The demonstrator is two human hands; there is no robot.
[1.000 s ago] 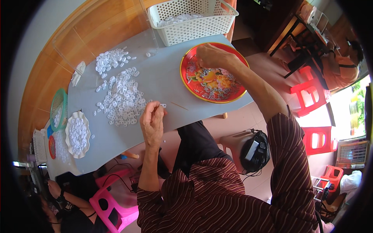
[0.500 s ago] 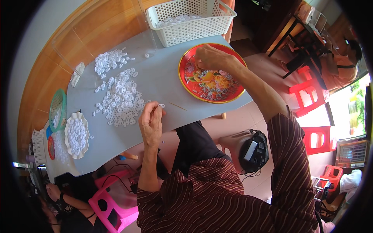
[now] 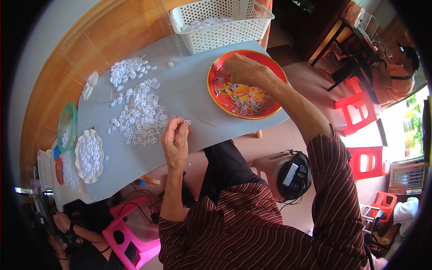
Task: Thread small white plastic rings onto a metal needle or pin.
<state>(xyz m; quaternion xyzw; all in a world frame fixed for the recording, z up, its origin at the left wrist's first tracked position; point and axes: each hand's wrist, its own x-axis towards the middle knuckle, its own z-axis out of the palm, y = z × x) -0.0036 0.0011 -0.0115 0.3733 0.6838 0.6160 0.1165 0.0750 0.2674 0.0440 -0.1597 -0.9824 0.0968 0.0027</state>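
Your right hand [image 3: 240,68] pinches, contents unseen, in the red tray [image 3: 270,110] of small pieces; your left hand [image 3: 175,140] curls beside white rings [image 3: 139,114] on the grey surface [image 3: 189,90].

From my feed this looks like a home used for piecework: a grey table [image 3: 189,96] strewn with small white plastic rings [image 3: 139,114], a white perforated basket [image 3: 220,22], a decorated red tray [image 3: 247,85], red plastic stools [image 3: 360,112] on a tiled floor, and wood-panelled walls [image 3: 54,76].

A red tray [image 3: 216,85] with a gold rim and floral print, white rings [image 3: 139,114], a grey table [image 3: 189,96], a white basket [image 3: 225,33].
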